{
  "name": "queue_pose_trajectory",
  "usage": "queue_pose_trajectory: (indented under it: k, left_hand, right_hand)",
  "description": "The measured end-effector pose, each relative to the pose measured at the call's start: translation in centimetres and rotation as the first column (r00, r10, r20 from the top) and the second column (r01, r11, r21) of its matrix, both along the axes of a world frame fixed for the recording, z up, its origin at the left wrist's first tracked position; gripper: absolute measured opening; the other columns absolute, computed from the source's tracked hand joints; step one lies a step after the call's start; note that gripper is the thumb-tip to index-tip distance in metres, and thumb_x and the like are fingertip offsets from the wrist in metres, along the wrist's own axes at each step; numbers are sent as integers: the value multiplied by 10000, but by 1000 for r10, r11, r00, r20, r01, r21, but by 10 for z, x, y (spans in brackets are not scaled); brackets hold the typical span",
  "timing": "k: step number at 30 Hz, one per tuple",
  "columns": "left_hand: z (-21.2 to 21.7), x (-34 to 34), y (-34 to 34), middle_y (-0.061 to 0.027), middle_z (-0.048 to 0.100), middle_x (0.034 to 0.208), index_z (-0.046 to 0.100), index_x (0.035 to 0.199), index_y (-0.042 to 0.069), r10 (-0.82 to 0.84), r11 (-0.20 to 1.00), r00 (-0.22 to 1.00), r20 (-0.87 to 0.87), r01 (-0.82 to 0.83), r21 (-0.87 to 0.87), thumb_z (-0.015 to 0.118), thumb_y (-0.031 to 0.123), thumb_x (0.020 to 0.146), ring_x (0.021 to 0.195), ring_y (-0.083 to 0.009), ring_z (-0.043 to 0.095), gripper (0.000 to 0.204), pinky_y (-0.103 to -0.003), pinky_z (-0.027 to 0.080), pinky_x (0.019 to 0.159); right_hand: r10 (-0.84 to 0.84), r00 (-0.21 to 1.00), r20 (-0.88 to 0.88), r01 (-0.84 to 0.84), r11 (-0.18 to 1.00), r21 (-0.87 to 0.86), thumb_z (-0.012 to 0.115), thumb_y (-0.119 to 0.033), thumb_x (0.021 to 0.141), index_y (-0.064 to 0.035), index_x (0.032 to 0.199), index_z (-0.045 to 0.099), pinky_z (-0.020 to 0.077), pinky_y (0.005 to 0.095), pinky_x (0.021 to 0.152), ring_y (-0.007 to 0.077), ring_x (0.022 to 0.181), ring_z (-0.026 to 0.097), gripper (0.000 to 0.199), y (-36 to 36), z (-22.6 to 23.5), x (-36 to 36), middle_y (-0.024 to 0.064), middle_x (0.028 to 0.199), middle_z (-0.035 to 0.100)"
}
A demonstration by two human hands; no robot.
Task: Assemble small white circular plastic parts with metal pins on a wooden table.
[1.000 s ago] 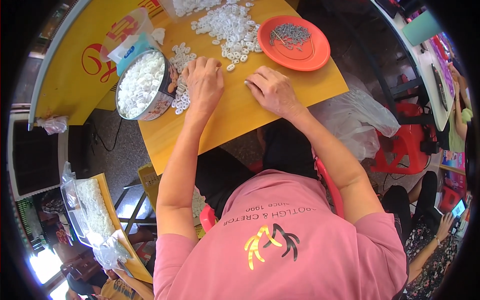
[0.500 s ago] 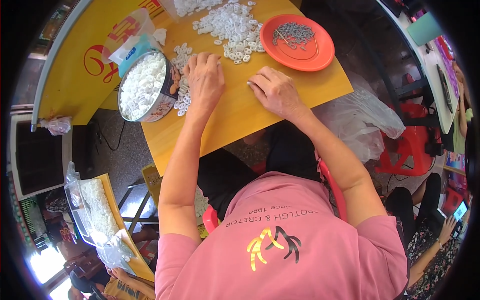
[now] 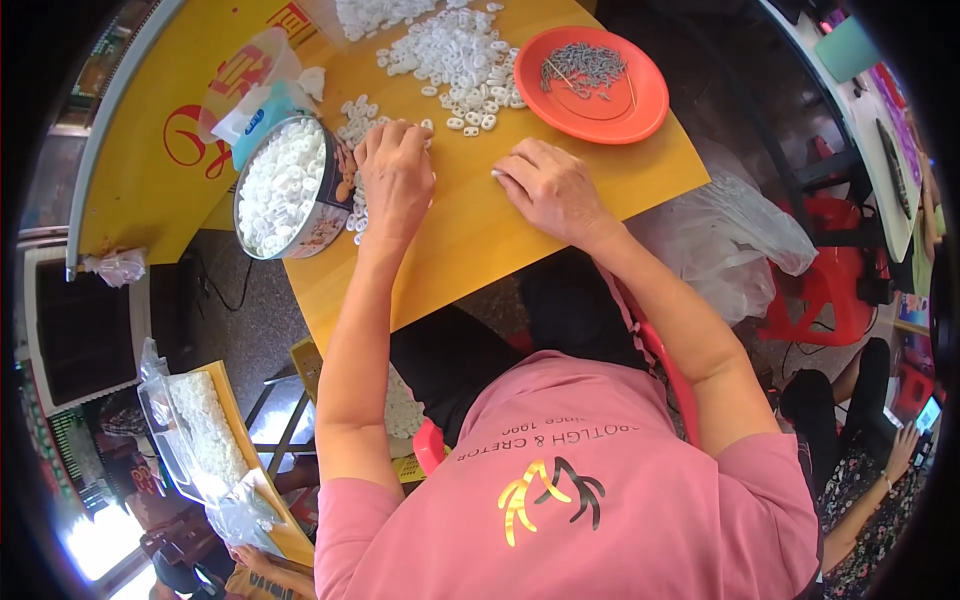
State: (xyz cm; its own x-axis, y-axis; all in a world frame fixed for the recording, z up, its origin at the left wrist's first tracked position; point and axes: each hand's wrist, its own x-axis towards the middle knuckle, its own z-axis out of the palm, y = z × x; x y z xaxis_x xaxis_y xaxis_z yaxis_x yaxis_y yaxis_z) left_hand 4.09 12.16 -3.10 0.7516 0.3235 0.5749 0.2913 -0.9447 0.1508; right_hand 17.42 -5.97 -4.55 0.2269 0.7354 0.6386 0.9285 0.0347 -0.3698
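Small white oval plastic pieces with two holes (image 3: 455, 55) lie in a loose pile on the yellow table. My left hand (image 3: 397, 180) is bent over a smaller scatter of them, beside a round tin (image 3: 325, 205) heaped with more white pieces. Its fingers curl downward, and what they hold is hidden. Over bare wood to the right, my right hand (image 3: 555, 190) is closed with thumb and fingers together; a small pale spot shows at the tip, too small to name. An orange-red plate (image 3: 650, 95) beyond it holds many small grey metal parts (image 3: 585, 68).
Behind the tin stands a blue-and-white soft pack (image 3: 265, 115), near a yellow panel (image 3: 150, 130). Clear plastic bags (image 3: 730, 235) hang at the table's right edge, by a red stool (image 3: 830, 280). Other people sit at lower left and lower right, one holding a phone (image 3: 928, 415).
My left hand has shifted slightly left and toward me among the white pieces. My right hand stays closed in nearly the same spot. The whole view has moved a little.
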Motion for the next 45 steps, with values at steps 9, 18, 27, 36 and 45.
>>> queue_pose_trajectory:
  k: [9,18,27,36,45]
  left_hand:
    - [7,8,17,-68,628,1012,671,994,77,-90,995,995,-39,88,-36,632,59,821,1018,-295,541,178,-425,405,866]
    - [14,21,4,-102,635,1054,660,1024,35,-222,961,974,44,227,-157,599,-44,777,1022,-309,553,266,-414,431,896]
    - [13,9,6,-90,618,945,652,939,45,-44,999,997,-59,42,-28,630,3,768,936,-295,558,177,-410,424,804]
    - [15,56,-15,-78,625,863,670,921,82,-21,996,993,-119,11,-91,708,202,802,870,-282,567,174,-416,406,781]
    - [25,64,-21,-81,624,897,608,913,48,-198,960,979,-53,183,-211,681,58,809,880,-290,577,127,-408,443,768]
  right_hand:
    - [16,1000,-26,-16,1000,7,679,-116,811,-67,851,642,486,372,650,242,761,605,73,1,1,1,64,814,560]
    - [27,997,-73,-31,998,-57,700,-82,793,-45,895,660,498,379,689,266,778,613,116,-1,9,0,81,869,588]
    - [38,995,-90,-43,997,-60,703,-84,792,-48,895,661,488,377,679,264,776,610,117,-1,8,2,78,870,585]
    - [18,998,-56,-20,999,-45,701,-122,789,-66,832,629,462,371,640,234,747,580,101,2,6,2,60,798,534]
    - [24,996,-91,-29,998,-50,690,-110,783,-61,839,629,461,382,643,244,749,578,97,1,8,4,71,804,534]
